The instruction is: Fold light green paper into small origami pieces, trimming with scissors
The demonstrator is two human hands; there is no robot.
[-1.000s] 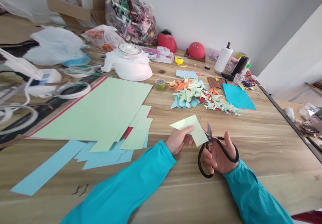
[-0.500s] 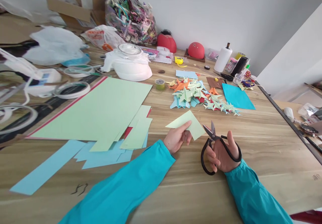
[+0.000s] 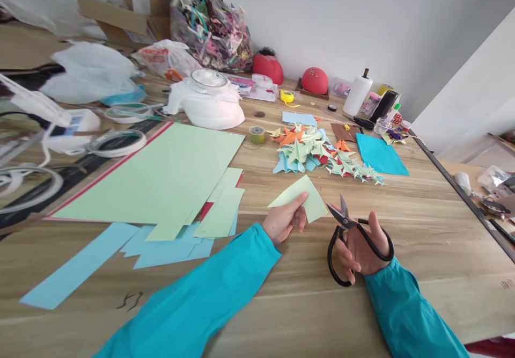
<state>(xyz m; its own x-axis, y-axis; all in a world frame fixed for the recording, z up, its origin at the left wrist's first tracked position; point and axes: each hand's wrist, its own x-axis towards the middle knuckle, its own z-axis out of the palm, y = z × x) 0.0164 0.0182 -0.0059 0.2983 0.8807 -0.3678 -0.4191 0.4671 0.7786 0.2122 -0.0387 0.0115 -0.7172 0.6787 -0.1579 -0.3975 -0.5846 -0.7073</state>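
My left hand [image 3: 285, 221] pinches a small light green piece of paper [image 3: 302, 196] by its near edge and holds it just above the wooden table [image 3: 422, 229]. My right hand [image 3: 362, 248] grips black scissors [image 3: 346, 237] through their large loop handles. The blades point away from me, slightly parted, with their tips a little to the right of the paper and apart from it. Both arms wear teal sleeves.
A large green sheet [image 3: 161, 175] and blue paper strips [image 3: 76, 267] lie to the left. A heap of folded paper shapes [image 3: 317, 154] and a blue sheet [image 3: 378, 154] sit beyond my hands. A white bowl-like object [image 3: 207, 103], bags, tape rolls and bottles crowd the back.
The scissors came off the paper's right edge and my right hand moved right and slightly toward me. The blades went from around the paper to parted beside it. My left hand barely shifted.
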